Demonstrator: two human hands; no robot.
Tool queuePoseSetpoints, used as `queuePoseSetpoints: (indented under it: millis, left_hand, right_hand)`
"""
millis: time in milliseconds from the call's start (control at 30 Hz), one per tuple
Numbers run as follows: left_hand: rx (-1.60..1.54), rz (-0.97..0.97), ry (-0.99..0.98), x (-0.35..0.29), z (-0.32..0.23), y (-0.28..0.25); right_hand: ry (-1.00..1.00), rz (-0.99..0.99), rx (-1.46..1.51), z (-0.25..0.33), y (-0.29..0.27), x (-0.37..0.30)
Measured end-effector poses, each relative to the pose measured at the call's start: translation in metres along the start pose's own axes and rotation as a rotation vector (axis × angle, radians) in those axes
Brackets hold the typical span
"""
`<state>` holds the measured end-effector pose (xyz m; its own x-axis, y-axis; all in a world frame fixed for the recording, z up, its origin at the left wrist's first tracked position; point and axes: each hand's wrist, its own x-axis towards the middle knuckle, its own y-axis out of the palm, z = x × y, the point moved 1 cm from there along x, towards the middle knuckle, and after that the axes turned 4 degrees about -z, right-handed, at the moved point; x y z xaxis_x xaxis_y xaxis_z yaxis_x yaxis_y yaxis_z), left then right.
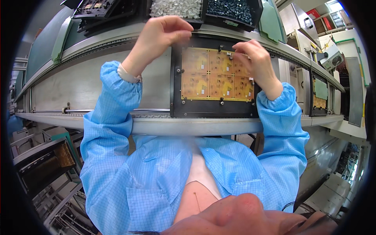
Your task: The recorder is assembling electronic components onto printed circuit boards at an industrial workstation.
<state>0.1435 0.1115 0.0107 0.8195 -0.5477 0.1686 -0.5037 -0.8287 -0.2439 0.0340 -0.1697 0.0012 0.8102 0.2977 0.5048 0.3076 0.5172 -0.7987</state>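
Note:
A panel of yellow-brown circuit boards (196, 85) lies in a black carrier frame (197, 108) on the conveyor rails. Small white parts stand on several of its boards. My left hand (166, 33) is raised beyond the panel's far left corner, just short of the bins, its fingertips and thumb drawn together in a pinch. Over the panel's far right part hangs my right hand (256, 62), fingers bent and thumb close to them. Whatever either hand may hold is too small or blurred to make out. The right hand covers part of the boards there.
Beyond the far rail stand a bin of white parts (176, 8) and a bin of dark blue parts (230, 11). Black trays (96, 9) are stacked at the far left. A metal rail (196, 127) runs along the near side. Another framed board (319, 94) sits farther right.

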Motion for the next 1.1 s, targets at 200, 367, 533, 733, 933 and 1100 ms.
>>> queuePoseSetpoints:
  millis: [200, 367, 533, 733, 933, 1100]
  left_hand:
    - [0.078, 0.078, -0.023, -0.016, 0.003, 0.024]
    - [0.056, 0.072, -0.124, -0.022, 0.003, 0.032]
    - [-0.033, 0.137, -0.201, -0.022, -0.002, 0.047]
    - [0.308, 0.242, -0.004, -0.013, -0.017, 0.085]
    - [0.500, 0.339, 0.113, -0.007, -0.016, 0.111]
    - [0.574, 0.354, 0.076, -0.005, -0.011, 0.114]
  right_hand:
    - [-0.099, -0.171, -0.305, -0.054, -0.001, 0.070]
    - [-0.105, 0.074, -0.684, -0.089, 0.035, 0.100]
    - [-0.201, -0.003, -0.549, -0.087, 0.032, 0.102]
    - [0.057, -0.144, -0.121, -0.053, 0.023, 0.095]
    - [0.099, -0.259, -0.094, -0.049, 0.021, 0.075]
    - [0.109, -0.277, -0.083, -0.055, 0.038, 0.087]
